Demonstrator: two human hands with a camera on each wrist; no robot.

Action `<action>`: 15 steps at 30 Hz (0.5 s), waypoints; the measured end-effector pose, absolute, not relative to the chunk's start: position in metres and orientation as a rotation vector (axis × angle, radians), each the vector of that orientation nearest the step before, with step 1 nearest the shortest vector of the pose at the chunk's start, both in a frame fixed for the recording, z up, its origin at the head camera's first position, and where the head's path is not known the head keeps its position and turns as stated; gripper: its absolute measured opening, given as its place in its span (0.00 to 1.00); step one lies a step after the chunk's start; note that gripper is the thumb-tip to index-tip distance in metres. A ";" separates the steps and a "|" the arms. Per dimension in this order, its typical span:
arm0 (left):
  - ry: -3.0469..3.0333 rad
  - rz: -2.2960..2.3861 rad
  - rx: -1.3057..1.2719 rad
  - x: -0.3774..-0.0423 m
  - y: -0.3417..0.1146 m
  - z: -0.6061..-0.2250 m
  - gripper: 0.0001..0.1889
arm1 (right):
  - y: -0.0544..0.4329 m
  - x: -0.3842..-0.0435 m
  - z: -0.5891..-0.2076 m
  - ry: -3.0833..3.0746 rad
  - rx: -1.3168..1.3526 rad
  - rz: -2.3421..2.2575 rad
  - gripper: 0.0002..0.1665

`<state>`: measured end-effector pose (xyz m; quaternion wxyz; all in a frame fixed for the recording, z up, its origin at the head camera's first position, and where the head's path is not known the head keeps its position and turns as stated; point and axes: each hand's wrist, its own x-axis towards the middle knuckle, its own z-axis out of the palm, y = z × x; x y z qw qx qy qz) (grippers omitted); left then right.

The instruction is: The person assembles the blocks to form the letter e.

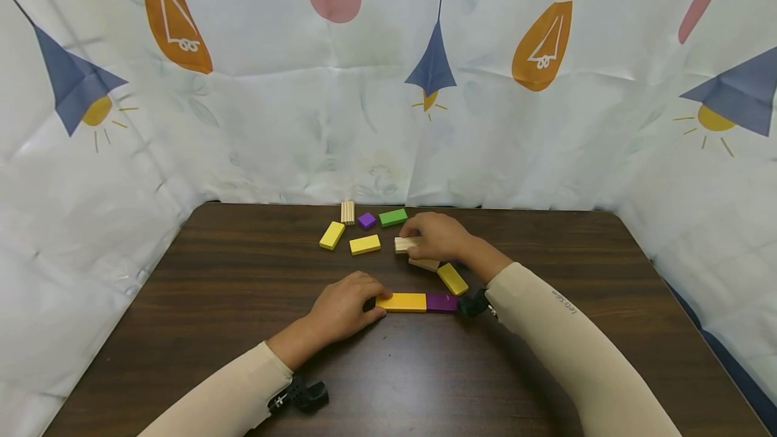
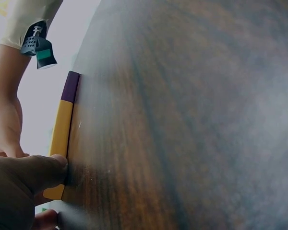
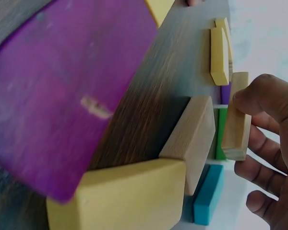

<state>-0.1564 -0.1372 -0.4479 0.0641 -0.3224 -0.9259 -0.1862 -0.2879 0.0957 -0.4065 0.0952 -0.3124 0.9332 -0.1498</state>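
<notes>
Near the middle of the table, a yellow block [image 1: 405, 302] lies end to end with a purple block [image 1: 441, 303] in one straight row. My left hand [image 1: 347, 303] pinches the yellow block's left end, with the thumb [image 2: 55, 167] along its near side. Farther back, my right hand [image 1: 442, 236] holds a plain wooden block [image 3: 237, 124] between thumb and fingers. Below that hand lie another wooden block [image 3: 198, 132] and a yellow block [image 1: 453, 279] set at an angle. A blue block [image 3: 209, 194] shows behind them in the right wrist view.
Toward the table's back edge are two more yellow blocks [image 1: 332, 235], a small purple block [image 1: 367, 220], a green block [image 1: 393, 217] and a ribbed wooden piece [image 1: 348, 212]. A printed white curtain [image 1: 273, 133] surrounds the dark wooden table [image 1: 200, 302].
</notes>
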 end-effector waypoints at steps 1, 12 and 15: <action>-2.795 -0.565 -0.973 -0.156 -0.137 -0.448 0.12 | 0.094 -0.288 -0.406 2.764 -0.929 -0.446 0.21; -2.790 -0.578 -0.972 -0.156 -0.137 -0.448 0.12 | 0.079 -0.289 -0.405 2.692 -1.002 -0.483 0.18; -2.790 -0.575 -0.971 -0.156 -0.137 -0.448 0.12 | 0.076 -0.290 -0.405 2.665 -1.017 -0.488 0.18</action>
